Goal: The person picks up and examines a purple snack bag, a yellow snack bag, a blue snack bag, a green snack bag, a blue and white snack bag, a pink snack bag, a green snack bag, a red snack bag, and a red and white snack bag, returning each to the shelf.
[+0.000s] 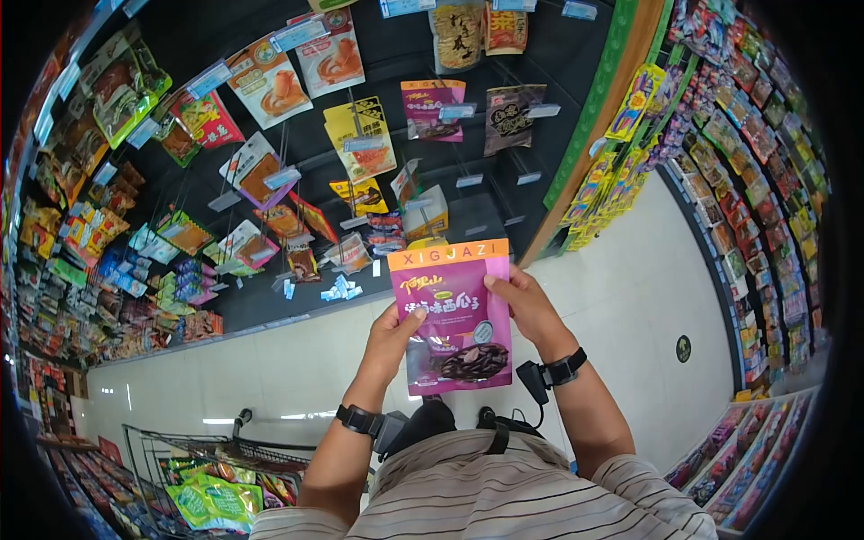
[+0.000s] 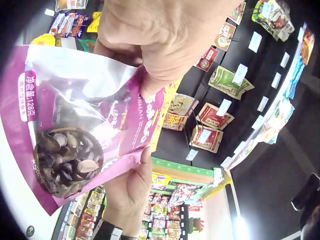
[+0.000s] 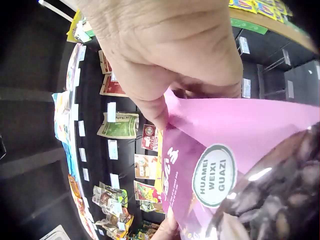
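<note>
A purple bag of melon seeds (image 1: 457, 333) with an orange top strip is held upright in front of the body. My left hand (image 1: 393, 337) grips its left edge, thumb lying on the printed front. On the opposite edge, higher up, my right hand (image 1: 529, 306) pinches the bag between thumb and fingers. Dark seeds show through the bag's lower part in the left wrist view. The fingers behind the bag are mostly hidden.
Ahead is a dark shelf wall with hanging snack packs, among them a similar purple bag (image 1: 432, 110) and price tags. A black wire cart (image 1: 193, 441) holding green packages (image 1: 216, 500) stands at lower left. More stocked shelves (image 1: 756, 198) line the right side.
</note>
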Motion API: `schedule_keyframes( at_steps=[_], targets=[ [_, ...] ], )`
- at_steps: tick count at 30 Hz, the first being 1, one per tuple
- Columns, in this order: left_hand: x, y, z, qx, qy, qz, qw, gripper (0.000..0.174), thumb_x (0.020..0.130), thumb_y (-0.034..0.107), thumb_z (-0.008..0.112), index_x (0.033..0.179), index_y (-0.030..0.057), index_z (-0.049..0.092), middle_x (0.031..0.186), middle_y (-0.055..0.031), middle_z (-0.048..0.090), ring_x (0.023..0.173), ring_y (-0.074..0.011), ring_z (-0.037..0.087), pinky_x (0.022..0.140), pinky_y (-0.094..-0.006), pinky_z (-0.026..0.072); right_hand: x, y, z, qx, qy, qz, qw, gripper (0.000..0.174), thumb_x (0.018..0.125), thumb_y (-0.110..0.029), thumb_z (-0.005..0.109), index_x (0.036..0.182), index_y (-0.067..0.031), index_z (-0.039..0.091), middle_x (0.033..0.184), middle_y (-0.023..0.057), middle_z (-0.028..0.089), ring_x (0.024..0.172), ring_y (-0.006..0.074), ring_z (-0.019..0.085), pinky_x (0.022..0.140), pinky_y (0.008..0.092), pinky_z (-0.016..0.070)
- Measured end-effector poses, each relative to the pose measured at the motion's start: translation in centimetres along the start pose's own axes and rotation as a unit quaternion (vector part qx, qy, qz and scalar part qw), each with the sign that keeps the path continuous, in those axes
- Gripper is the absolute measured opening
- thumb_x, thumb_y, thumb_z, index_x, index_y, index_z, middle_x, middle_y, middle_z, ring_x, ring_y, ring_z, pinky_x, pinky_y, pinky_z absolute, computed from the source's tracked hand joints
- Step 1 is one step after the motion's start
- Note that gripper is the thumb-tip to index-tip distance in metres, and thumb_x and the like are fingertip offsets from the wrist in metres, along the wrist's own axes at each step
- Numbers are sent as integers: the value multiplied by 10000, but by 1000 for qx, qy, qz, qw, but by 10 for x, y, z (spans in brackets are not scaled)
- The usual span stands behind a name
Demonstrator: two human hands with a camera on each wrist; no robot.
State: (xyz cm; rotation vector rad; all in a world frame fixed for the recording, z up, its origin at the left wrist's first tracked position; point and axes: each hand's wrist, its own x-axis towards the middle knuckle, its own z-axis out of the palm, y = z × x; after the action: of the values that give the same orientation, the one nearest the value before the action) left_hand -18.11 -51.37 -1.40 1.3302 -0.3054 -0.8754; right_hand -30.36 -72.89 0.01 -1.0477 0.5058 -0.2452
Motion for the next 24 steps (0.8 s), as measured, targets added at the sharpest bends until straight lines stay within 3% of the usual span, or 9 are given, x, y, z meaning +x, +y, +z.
schedule_keyframes(
  at_steps=[6,9,13,17,21,24],
  targets=[
    [43,28,5,46,-89,-3,995,343,970,312,642,1246,111,611,1090,31,668,941,-60,598,833,-247,466,16,-25,-2,5,63,-74,995,239,961,-96,622,1189,-24,633,1079,48,689,954,116,644,869,271,519],
    [70,45,10,24,-97,21,995,380,980,233,633,1306,51,567,1173,-22,651,1027,-91,597,912,-254,467,25,-34,-4,-7,82,-79,993,244,956,-93,625,1186,-12,630,1076,55,688,943,123,650,862,274,522],
    [108,60,13,40,-77,65,994,370,964,292,654,1281,112,589,1085,5,663,954,-75,600,863,-250,473,43,-41,-7,-27,74,-78,994,253,952,-97,631,1187,-4,628,1076,54,688,936,122,651,863,273,521],
    [145,64,19,46,-52,46,997,327,965,260,653,1194,27,636,1022,-23,673,915,-75,595,835,-229,479,73,-46,-18,-18,58,-75,995,269,952,-102,628,1199,5,623,1080,52,685,947,116,643,869,271,513],
    [191,62,28,14,-28,88,996,284,967,214,639,1167,12,645,1010,-25,680,871,-71,612,778,-221,492,124,-53,-42,-19,13,-74,997,290,959,-128,619,1217,5,616,1081,47,678,965,110,631,873,268,501],
    [220,73,38,7,14,68,998,247,975,209,621,1124,15,650,971,-32,696,824,-80,639,756,-221,508,165,-71,-57,0,-35,-67,997,299,966,-151,604,1225,-2,608,1082,39,669,966,99,621,869,258,490]
  ],
)
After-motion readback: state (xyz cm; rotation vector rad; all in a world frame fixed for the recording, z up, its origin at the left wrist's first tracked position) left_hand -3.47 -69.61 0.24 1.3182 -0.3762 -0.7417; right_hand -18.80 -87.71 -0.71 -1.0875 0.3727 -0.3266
